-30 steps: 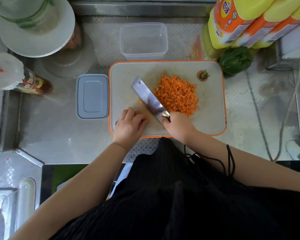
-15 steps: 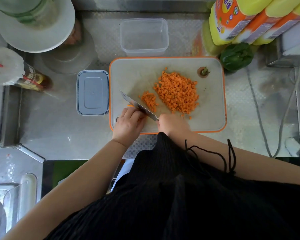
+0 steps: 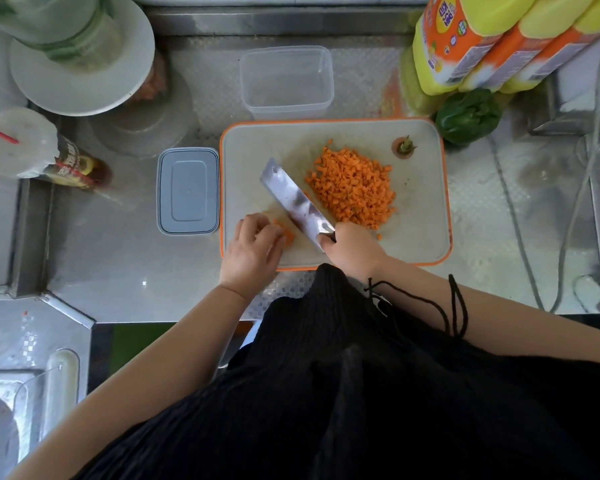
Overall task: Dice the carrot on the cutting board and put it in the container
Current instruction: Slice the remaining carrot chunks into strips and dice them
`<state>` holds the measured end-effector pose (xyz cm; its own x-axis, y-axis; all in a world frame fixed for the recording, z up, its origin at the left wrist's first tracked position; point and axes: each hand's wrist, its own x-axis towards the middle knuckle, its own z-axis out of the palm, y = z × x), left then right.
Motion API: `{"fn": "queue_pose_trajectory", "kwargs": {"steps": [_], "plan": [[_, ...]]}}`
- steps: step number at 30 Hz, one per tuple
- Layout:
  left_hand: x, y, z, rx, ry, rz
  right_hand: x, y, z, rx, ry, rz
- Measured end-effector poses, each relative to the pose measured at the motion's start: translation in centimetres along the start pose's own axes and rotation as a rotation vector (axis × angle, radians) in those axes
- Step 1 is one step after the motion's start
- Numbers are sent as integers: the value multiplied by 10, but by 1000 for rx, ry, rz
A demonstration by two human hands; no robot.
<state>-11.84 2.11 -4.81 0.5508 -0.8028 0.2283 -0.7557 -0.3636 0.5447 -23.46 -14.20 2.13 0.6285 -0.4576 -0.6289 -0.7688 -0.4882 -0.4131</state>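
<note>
knife handle hidden in right hand (image 3: pixel 352 252), left hand (image 3: pixel 255 247) covering carrot (image 3: pixel 289 233)

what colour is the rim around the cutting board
Orange: the cutting board is pale grey-white with an orange rim, seen in the head view.

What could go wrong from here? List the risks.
1. The left hand holds the last carrot pieces right beside the cleaver gripped by the right hand; a fingertip could get nicked.
2. The diced carrot pile is loose; sweeping it toward the empty container may scatter cubes off the cutting board.
</note>
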Motion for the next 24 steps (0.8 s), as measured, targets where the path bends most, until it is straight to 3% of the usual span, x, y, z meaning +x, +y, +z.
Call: {"fn": "queue_pose_trajectory", "kwargs": {"steps": [4, 6, 17, 24], "plan": [[14, -9, -9, -81, -13, -263, -6, -3, 3, -80, 3, -30], [22, -11, -12, -101, -64, -287, -6, -6, 3, -105, 1, -36], [9, -1, -12, -125, -159, -142, -16, -15, -2, -159, -18, -47], [4, -4, 5, -35, -60, -37, -21, -19, 2, -237, -52, -101]]}}
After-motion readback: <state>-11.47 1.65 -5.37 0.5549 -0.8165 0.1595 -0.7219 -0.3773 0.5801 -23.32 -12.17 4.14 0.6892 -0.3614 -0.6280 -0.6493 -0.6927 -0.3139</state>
